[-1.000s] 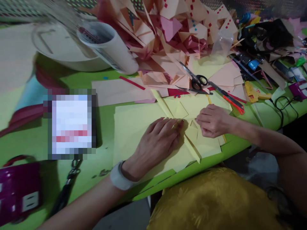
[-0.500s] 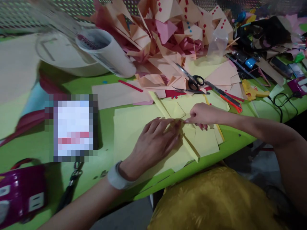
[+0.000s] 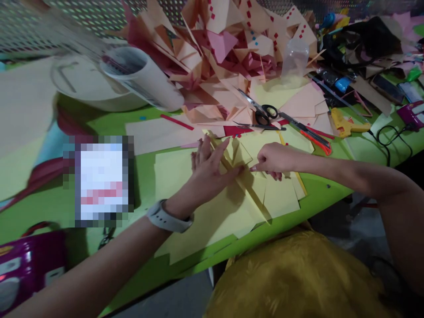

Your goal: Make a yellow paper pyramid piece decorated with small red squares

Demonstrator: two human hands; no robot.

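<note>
A folded sheet of pale yellow paper (image 3: 254, 194) lies in front of me, with a narrow flap running diagonally and standing partly upright. My left hand (image 3: 210, 170), wearing a light wristband (image 3: 168, 216), has its fingers spread along the left of this flap. Its thumb reaches over to the middle of the fold. From the right, my right hand (image 3: 273, 160) is closed, with a fingertip pressed at the fold close to the left thumb. Larger yellow sheets (image 3: 179, 185) lie underneath.
Scissors (image 3: 261, 110) and an orange-handled utility knife (image 3: 311, 137) lie beyond the paper. A yellow glue gun (image 3: 347, 126) is at the right. Folded pink and peach paper pieces (image 3: 225, 48) pile up behind. A tilted white cup (image 3: 145, 79) and a blurred-out screen (image 3: 102, 181) are at the left.
My left hand has lifted from flat on the paper and spread its fingers, turning the diagonal flap more upright. My right hand stays almost where it was.
</note>
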